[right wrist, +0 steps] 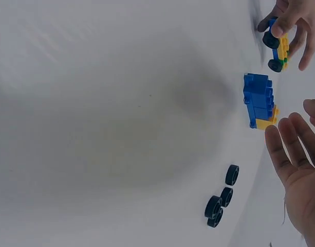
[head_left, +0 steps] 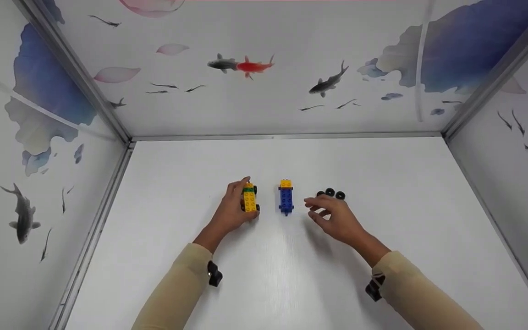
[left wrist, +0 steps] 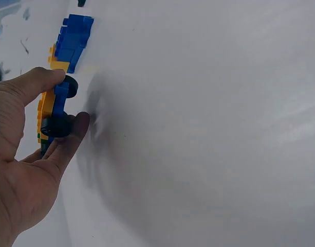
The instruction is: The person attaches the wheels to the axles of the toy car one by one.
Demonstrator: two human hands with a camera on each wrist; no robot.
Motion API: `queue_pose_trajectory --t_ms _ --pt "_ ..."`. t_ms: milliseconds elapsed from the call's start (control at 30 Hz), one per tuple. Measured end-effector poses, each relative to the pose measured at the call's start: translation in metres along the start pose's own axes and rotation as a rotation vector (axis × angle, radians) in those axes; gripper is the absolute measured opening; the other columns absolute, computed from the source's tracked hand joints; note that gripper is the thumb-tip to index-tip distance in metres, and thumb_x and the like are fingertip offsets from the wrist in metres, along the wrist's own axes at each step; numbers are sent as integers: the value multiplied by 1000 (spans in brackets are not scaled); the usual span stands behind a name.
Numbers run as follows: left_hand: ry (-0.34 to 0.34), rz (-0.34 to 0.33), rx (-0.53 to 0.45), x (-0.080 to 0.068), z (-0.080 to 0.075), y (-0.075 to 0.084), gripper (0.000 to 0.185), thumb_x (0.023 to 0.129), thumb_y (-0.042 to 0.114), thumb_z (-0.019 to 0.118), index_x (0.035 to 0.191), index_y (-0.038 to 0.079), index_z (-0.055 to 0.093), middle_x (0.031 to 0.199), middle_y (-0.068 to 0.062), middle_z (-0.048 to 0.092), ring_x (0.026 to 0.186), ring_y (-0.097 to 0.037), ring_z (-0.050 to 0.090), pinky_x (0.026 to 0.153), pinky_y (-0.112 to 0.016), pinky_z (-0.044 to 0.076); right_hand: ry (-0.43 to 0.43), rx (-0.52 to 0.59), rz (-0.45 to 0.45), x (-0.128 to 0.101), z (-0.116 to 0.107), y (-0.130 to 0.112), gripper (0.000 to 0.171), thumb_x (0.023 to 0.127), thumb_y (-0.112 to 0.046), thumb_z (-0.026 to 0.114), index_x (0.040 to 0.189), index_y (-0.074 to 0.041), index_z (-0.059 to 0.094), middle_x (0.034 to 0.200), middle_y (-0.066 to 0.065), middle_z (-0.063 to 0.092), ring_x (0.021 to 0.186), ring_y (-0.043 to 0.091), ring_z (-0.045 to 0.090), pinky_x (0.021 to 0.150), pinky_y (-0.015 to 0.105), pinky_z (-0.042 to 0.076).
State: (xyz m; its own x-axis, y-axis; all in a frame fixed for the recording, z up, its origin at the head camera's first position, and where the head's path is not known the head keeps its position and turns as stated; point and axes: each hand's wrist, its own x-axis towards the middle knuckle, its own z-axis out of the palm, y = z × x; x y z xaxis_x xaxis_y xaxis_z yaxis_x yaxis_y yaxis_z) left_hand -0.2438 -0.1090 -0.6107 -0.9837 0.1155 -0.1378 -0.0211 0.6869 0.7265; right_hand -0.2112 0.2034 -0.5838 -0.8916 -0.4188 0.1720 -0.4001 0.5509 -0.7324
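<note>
Fingers [head_left: 239, 190] of left hand [head_left: 231, 211] clasp toy car [head_left: 250, 198] (wheeled).

Yellow brick car [head_left: 250, 198]: black wheels fitted, green brick at far end, flat on table, gripped by left hand [head_left: 232, 211] | Blue brick chassis [head_left: 285, 197]: wheelless, yellow far end, just beside | Loose black wheels [head_left: 331, 193]: clustered right

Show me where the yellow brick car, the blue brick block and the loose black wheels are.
yellow brick car [head_left: 250, 198], head view, on its studded top
blue brick block [head_left: 286, 198], head view, middle of its blue top
loose black wheels [right wrist: 232, 175], right wrist view, on the wheel nearest the block
</note>
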Motion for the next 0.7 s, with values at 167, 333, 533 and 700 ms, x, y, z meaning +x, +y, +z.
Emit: queue_pose_trajectory --t_ms 167,333,533,700 --pt "-14 -5 73 1 -4 -5 103 80 29 87 160 40 22 159 -5 33 133 -29 49 116 -48 44 18 -12 28 -2 -4 3 35 94 -9 71 129 -18 70 118 6 72 103 17 72 82 31 62" --pt "-13 -25 143 2 -4 -11 99 80 35 86 159 38 26 160 -3 36 131 -27 47 114 -46 45 13 -16 36 -4 -4 6 35 94 -10 71 128 -19 70 118 3 71 103 16 72 83 32 63" --pt "-13 -15 153 3 -3 -12 100 80 35 85 160 38 24 161 -3 35 125 -27 47 110 -45 48 14 -13 56 -6 -5 9 35 94 -9 71 128 -18 70 118 2 72 104 16 72 83 35 63" --pt "8 -15 161 3 -3 -10 100 79 31 85 159 37 25 162 -4 33 127 -28 44 108 -45 49 17 -20 55 -7 -8 12 35 94 -10 71 128 -16 70 117 4 72 104 18 72 82 36 63"
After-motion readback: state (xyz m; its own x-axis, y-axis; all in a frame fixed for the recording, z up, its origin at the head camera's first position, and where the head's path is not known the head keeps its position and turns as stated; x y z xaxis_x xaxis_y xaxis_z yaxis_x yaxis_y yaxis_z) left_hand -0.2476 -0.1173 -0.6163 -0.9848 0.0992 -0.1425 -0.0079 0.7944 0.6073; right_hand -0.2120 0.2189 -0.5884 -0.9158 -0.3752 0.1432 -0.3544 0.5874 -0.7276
